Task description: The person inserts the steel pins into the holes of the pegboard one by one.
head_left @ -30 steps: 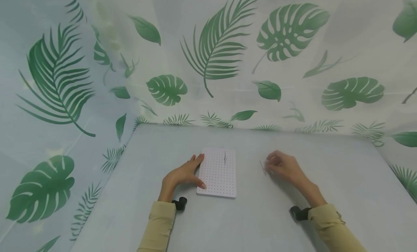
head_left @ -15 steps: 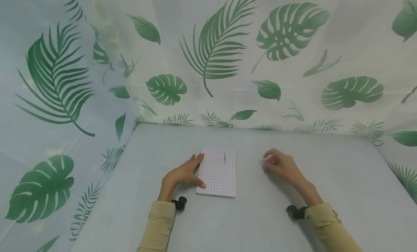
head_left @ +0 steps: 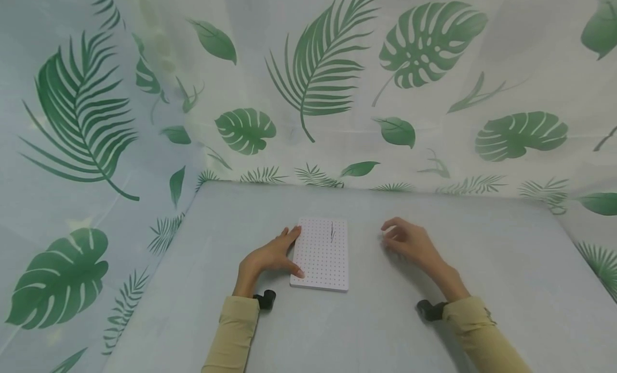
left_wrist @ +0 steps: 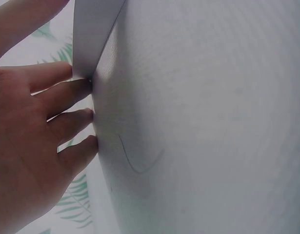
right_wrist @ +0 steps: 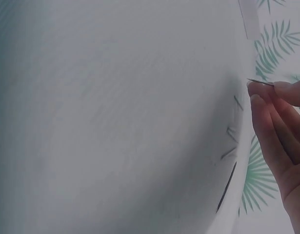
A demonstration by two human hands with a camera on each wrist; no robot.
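A white perforated board [head_left: 320, 254] lies flat near the middle of the grey table [head_left: 385, 330], with bare surface on every side; no writing is legible. The left hand [head_left: 267, 258] rests at the board's left edge, fingers [left_wrist: 67, 97] straight against it, thumb on its near corner. Right of the board, the right hand [head_left: 409, 241] pinches a thin needle [right_wrist: 259, 82] between fingers [right_wrist: 267, 105] and thumb. Two needles [head_left: 332, 232] stand in the board's far part.

Pale grey table [head_left: 366, 330]; leaf-printed white curtain [head_left: 337, 83] behind and left; even light.
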